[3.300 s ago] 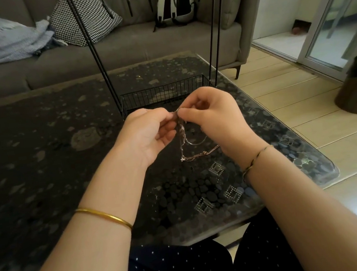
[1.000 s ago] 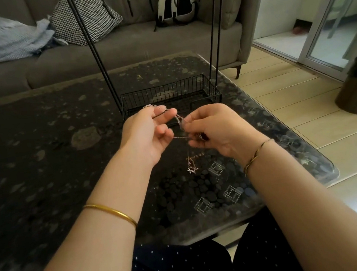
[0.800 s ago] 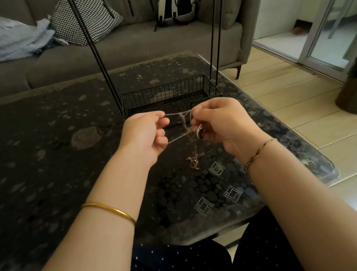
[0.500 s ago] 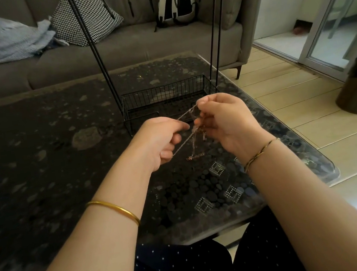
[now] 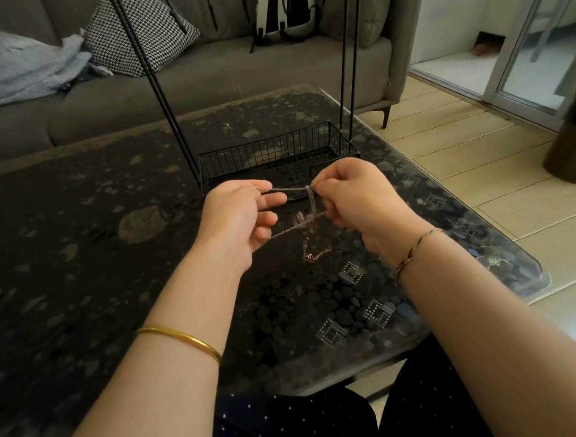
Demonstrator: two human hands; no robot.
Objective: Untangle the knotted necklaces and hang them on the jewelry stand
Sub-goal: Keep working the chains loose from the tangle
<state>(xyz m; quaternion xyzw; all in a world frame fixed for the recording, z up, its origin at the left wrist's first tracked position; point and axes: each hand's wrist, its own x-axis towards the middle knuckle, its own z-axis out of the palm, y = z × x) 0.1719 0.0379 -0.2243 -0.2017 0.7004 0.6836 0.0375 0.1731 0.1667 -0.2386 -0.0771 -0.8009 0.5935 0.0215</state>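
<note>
While both hands (image 5: 239, 217) pinch necklaces (image 5: 298, 222), stand (image 5: 271, 155) sits just beyond.

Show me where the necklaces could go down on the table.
The table is bare left of the left hand and the stand, and between the wrists and the near edge. Crowded: the middle, where it and the right hand stretch the necklaces just before the basket.

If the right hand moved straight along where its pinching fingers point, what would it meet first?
Probably the left hand: the right hand points leftward at it, only the stretched necklaces between. Depth is uncertain.
</note>
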